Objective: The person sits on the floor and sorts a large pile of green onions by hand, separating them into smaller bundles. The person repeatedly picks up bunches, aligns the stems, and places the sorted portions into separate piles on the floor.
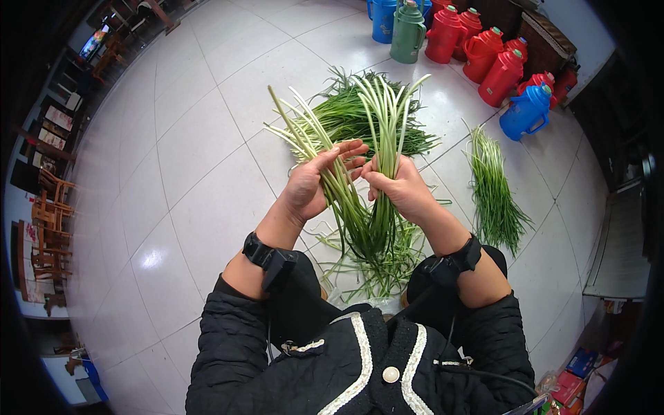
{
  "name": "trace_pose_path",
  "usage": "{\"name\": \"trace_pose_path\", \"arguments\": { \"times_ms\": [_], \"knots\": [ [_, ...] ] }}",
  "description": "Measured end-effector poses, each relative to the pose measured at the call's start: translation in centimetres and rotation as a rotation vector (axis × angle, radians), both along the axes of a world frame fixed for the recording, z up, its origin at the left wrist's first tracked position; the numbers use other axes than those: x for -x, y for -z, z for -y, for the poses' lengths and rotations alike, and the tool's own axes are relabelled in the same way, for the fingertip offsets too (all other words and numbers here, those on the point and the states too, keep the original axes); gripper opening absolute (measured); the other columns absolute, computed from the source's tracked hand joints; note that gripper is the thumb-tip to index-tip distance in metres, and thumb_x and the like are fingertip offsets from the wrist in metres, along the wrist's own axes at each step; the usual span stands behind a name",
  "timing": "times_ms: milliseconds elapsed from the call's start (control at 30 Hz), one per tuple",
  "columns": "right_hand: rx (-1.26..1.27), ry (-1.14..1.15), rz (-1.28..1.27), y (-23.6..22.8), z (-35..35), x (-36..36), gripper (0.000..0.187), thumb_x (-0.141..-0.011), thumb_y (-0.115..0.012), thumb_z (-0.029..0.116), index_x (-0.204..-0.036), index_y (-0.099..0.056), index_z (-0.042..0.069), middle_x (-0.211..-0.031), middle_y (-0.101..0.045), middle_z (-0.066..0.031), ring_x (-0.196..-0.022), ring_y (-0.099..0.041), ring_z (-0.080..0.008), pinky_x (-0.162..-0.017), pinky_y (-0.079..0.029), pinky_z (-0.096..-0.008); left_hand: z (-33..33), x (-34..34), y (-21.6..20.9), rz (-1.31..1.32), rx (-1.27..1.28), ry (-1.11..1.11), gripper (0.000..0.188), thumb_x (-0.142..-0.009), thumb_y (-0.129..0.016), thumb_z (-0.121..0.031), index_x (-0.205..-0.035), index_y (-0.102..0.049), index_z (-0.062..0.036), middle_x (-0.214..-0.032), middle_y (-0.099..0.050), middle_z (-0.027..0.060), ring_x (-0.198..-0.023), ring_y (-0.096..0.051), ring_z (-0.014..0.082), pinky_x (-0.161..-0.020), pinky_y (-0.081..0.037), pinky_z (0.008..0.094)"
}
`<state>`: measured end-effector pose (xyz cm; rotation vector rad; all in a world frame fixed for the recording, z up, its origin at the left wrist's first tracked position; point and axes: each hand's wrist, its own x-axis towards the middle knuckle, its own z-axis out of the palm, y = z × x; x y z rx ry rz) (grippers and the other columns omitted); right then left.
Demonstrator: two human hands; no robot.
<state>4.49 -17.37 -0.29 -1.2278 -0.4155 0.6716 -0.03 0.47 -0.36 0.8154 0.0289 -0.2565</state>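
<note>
Green-and-white stalks, slender and smooth, in two bunches: left bunch (348, 209) lying across the left hand (308, 187), thumb hooked over it, fingers half extended; right bunch (389, 121) gripped in the right hand (404, 188), fingers curled closely round. Below, limp green strands (377, 280) on glossy pale floor tiles (200, 131); beyond, a heaped leafy pile (339, 114); to the right, a separate bundle (492, 190). Farther off, rounded, handled red flasks (501, 77), a green flask (408, 36) and a blue flask (382, 21), its pale marking too small to read.

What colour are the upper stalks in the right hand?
The upper stalks are whitish to pale green, seen best in the head view.
</note>
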Motion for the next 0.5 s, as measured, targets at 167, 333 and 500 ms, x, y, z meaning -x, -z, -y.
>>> {"name": "trace_pose_path", "arguments": {
  "times_ms": [167,333,500],
  "knots": [
    [0.109,0.009,0.112,-0.3,-0.3,0.3,0.020,-0.082,-0.065,0.012,-0.096,-0.057,-0.001,-0.078,-0.060,-0.0040,-0.057,-0.052,-0.0063,-0.050,-0.042,-0.0205,0.7,0.3,-0.3,0.003,0.076,0.043,0.047,-0.097,-0.030,-0.024,-0.137,-0.025,0.0015,-0.138,-0.034,0.0172,-0.125,-0.039,0.0298,-0.102,-0.038,0.0407],
    [0.158,-0.040,0.097,0.4,-0.2,-0.3,0.015,-0.083,-0.064,0.012,-0.090,-0.058,-0.001,-0.072,-0.059,-0.0030,-0.054,-0.049,-0.0061,-0.048,-0.041,-0.0206,1.0,0.2,-0.5,0.031,0.123,0.046,0.047,-0.097,-0.029,-0.023,-0.138,-0.024,0.0008,-0.139,-0.033,0.0189,-0.126,-0.037,0.0307,-0.103,-0.036,0.0418],
    [-0.015,0.022,-0.195,0.5,0.7,-1.5,0.014,-0.085,-0.063,0.014,-0.090,-0.057,0.002,-0.068,-0.051,0.0007,-0.054,-0.047,-0.0064,-0.049,-0.039,-0.0213,-0.2,0.3,-0.3,-0.050,-0.047,-0.136,0.037,-0.095,-0.041,-0.022,-0.123,-0.043,0.0030,-0.108,-0.052,0.0114,-0.087,-0.052,0.0162,-0.075,-0.045,0.0274]
  ]
}}
